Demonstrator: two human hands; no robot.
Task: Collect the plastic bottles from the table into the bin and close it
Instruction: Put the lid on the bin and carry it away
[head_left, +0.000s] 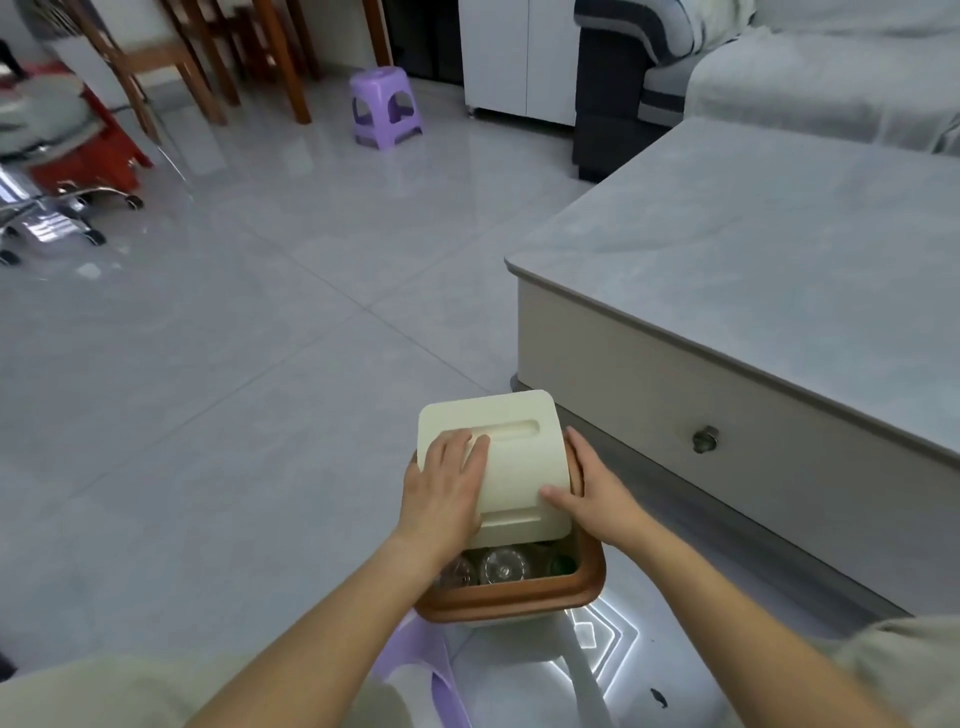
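A small bin with a brown rim (519, 597) stands on the floor beside the table (779, 249). Its cream lid (511, 457) lies over the far part of the opening, and the near part stays uncovered. Through that gap I see clear plastic bottles (501, 564) and a green one (562, 564) inside. My left hand (447, 491) rests flat on the lid's left side. My right hand (592, 496) holds the lid's right edge, thumb on top. No bottles show on the table top.
The table's drawer front with a round knob (705, 439) is just right of the bin. A purple stool (385, 106) stands far across the tiled floor, another purple stool (415, 665) sits under me. Chairs (171, 57) and a sofa (779, 67) line the back.
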